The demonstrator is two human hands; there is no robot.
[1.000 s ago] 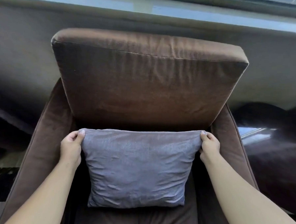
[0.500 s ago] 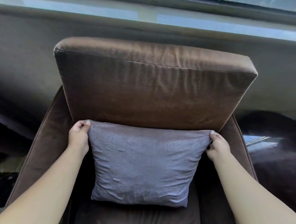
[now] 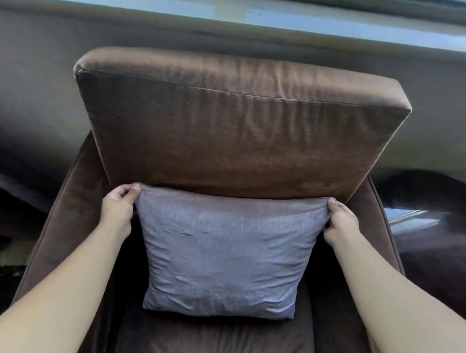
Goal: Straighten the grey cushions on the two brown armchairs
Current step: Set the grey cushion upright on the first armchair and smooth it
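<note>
A square grey cushion (image 3: 223, 254) stands upright on the seat of a brown armchair (image 3: 236, 141), its top edge against the foot of the thick brown back cushion. My left hand (image 3: 118, 209) pinches the cushion's top left corner. My right hand (image 3: 340, 222) pinches its top right corner. The cushion sits about centred between the two armrests. Only this one armchair is in view.
A grey wall and a window ledge (image 3: 235, 11) run behind the chair. A dark glossy surface (image 3: 418, 221) lies beyond the right armrest. Dark floor shows at the lower left.
Both hands have pushed the grey cushion back and up until its top edge meets the back cushion. Their hold on the corners is unchanged.
</note>
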